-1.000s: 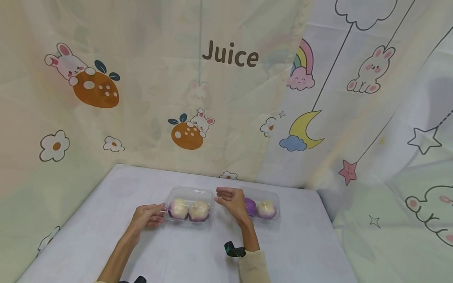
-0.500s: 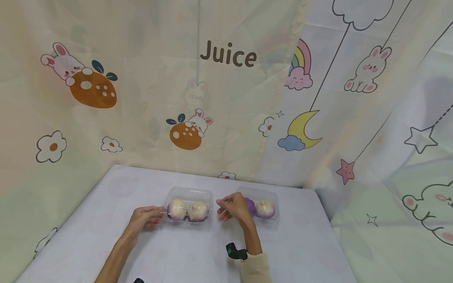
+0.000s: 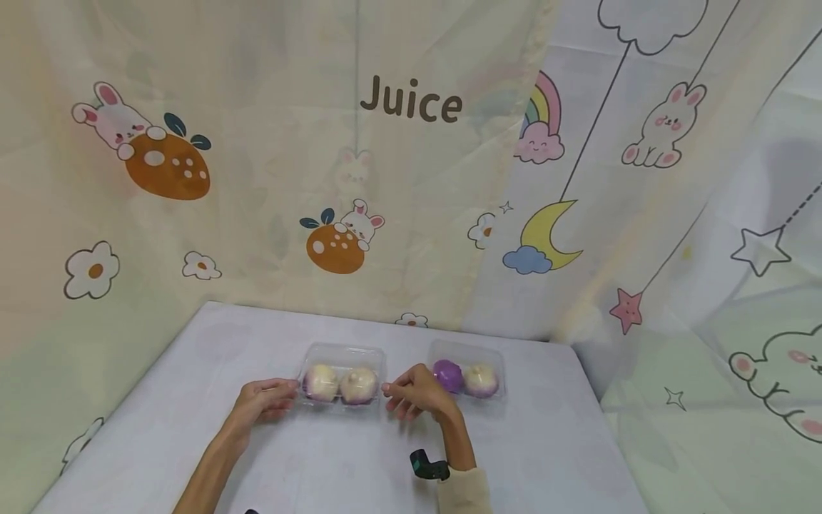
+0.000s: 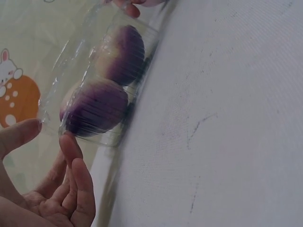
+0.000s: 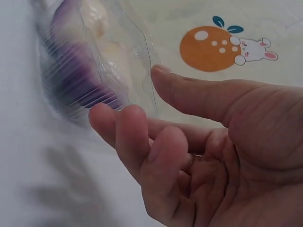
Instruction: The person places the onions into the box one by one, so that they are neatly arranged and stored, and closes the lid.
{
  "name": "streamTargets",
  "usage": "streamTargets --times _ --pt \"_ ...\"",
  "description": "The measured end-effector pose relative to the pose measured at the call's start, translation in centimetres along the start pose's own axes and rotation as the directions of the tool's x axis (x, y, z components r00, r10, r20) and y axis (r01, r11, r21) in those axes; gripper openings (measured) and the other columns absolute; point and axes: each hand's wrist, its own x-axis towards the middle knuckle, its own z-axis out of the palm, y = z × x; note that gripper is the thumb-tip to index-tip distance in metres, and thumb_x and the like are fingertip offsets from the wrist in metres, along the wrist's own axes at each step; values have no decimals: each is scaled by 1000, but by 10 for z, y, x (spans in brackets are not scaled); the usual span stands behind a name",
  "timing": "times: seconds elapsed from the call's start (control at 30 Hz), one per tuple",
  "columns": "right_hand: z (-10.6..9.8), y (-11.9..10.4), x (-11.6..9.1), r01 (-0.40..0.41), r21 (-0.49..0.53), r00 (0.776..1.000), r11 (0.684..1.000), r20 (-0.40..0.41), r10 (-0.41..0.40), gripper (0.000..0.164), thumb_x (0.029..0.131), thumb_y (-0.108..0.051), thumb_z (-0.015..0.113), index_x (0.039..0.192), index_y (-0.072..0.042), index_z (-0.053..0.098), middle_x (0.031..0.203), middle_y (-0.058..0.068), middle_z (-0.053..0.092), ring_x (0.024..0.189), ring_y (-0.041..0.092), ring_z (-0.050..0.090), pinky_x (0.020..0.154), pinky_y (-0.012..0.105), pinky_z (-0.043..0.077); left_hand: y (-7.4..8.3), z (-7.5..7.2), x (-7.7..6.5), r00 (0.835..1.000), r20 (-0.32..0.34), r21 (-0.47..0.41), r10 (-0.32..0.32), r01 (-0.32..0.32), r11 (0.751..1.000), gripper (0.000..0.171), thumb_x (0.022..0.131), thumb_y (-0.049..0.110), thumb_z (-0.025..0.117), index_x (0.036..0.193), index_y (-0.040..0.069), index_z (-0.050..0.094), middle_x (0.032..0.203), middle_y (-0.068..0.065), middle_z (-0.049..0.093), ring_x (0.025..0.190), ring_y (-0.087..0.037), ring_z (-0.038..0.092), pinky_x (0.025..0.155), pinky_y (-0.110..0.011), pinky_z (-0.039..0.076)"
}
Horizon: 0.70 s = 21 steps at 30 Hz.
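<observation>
A clear plastic clamshell box (image 3: 342, 355) stands on the white table, holding two round cream-and-purple pieces (image 3: 358, 386); their exact kind does not show. My left hand (image 3: 260, 401) is at the box's left end. In the left wrist view its thumb (image 4: 28, 131) lies by the upper edge and a fingertip (image 4: 70, 144) meets the side rim. On the opposite end my right hand (image 3: 419, 391) has its thumb extended and its fingers loosely bent, palm up in the right wrist view, nothing held. Its thumb tip (image 5: 161, 72) is right by the lid's edge, its fingertips close to the ribbed side.
Right of my right hand a second clear box (image 3: 469, 351) contains a purple round piece (image 3: 448, 375) and a cream one (image 3: 481, 380). A printed curtain (image 3: 257, 143) hangs behind the table (image 3: 321, 457). A black wrist device (image 3: 429, 467) sits by the right sleeve.
My right hand has turned and lowered from beside the box's upper right corner to its lower right end. The left hand stays at the left end, and the box keeps its place.
</observation>
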Motion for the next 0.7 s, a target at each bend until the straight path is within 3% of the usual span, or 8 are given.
streamTargets --times 0.37,0.7 --pt "7 6 0 53 18 998 998 44 -54 30 105 -19 74 107 10 81 90 29 81 51 8 55 43 15 46 0 1 -2 1000 5 0 -1 1 1000 40 104 25 75 134 -2 73 95 11 83 85 -7 77 76 -22 66" --pt "11 15 3 52 67 993 996 106 -59 28 108 -14 68 101 10 80 91 29 81 48 6 58 43 15 44 -7 1 0 1000 0 31 27 -27 999 44 102 22 76 137 -4 70 104 4 84 90 -10 76 80 -23 66"
